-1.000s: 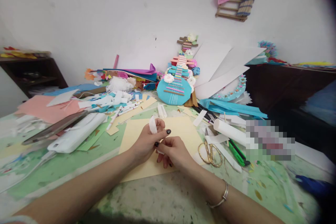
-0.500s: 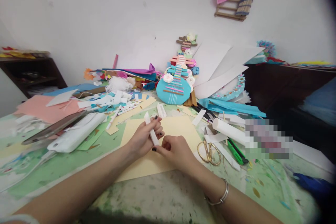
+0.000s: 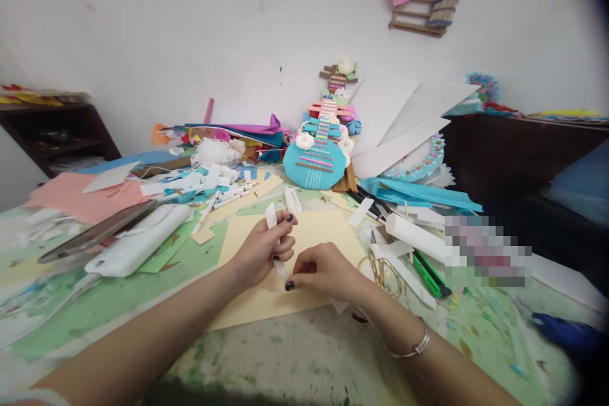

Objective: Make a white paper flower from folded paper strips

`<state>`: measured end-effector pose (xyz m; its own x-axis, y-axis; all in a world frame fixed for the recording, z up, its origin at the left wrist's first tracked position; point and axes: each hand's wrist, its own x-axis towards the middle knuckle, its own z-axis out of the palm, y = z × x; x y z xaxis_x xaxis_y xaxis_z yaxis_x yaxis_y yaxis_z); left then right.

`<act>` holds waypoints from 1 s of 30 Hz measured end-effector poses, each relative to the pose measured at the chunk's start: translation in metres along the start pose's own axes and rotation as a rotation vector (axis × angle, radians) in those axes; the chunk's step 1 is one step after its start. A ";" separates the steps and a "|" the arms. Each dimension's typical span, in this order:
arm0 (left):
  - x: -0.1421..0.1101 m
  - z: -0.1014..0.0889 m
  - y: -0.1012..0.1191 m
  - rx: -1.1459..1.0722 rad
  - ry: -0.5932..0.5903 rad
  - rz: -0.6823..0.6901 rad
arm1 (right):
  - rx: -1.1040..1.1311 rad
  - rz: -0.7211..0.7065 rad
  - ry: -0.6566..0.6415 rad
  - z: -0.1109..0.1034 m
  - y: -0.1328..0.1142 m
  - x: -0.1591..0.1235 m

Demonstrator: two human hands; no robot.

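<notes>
At the far left, a pink sheet (image 3: pixel 85 200) is lying on the worktop (image 3: pixel 266 355), and a white device (image 3: pixel 137 241) with a cable is resting nearer, to its right. Close to the middle, the left hand (image 3: pixel 257 254) is holding a thin white strip (image 3: pixel 271 216) above a cream sheet (image 3: pixel 314 228); its grip is closing around the strip, with the upper end poking out above the fingers and the lower end hanging below. Just to the right, the right hand (image 3: pixel 328 273) is hovering over the same sheet, its fingers curling. A white scrap (image 3: pixel 339 306) is showing beneath it, but whether that grip is pinching anything I cannot tell. Gold scissors (image 3: pixel 382 273) are lying partly behind the right wrist, and a green cutter (image 3: pixel 428 273) is resting farther right, near a white roll (image 3: pixel 419 241).

The strip is looking thin and soft, so tight fingers could be creasing it, and a pull on its loose lower end could be tearing it or dragging it out. The right forearm is passing close to the scissors, so a sideways sweep could be catching them and shoving them into the neighbouring paper.
</notes>
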<state>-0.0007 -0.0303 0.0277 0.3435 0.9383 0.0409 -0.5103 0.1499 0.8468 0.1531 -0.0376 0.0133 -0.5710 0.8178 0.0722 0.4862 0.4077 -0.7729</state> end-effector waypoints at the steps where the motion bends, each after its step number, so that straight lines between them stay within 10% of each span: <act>1: -0.001 0.000 -0.001 0.046 -0.018 -0.012 | 0.050 -0.008 0.015 -0.006 0.000 -0.001; 7: -0.004 0.004 -0.004 0.368 -0.124 -0.073 | 0.328 -0.152 0.349 -0.026 -0.008 -0.004; 30: -0.011 0.011 -0.009 0.562 -0.212 -0.048 | 0.312 -0.283 0.368 -0.014 -0.025 -0.011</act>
<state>0.0090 -0.0456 0.0256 0.5353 0.8431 0.0520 -0.0151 -0.0520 0.9985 0.1561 -0.0511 0.0406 -0.3546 0.8045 0.4765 0.0962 0.5383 -0.8373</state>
